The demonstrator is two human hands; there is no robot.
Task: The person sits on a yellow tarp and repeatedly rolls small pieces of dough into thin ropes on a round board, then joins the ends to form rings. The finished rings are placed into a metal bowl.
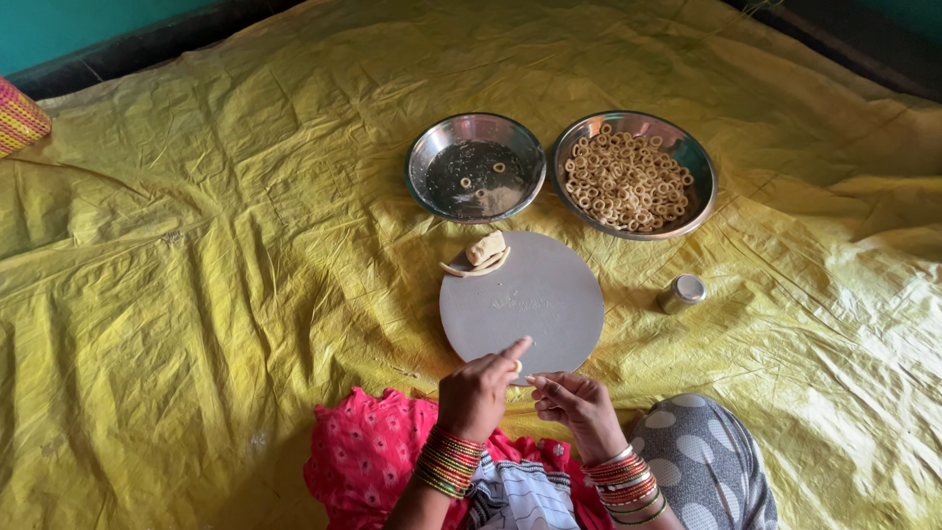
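Small dough piece (pixel 517 366) pinched between left hand (pixel 478 391) and right hand (pixel 579 402), fingers closed on it, at round board's (pixel 525 299) near edge.

You have one view only, from the camera on your head. It looks steeply down and forward at the round grey stone rolling board (pixel 530 294), near below you, with the crumpled yellow plastic sheet (pixel 196 245) stretching away beyond it.
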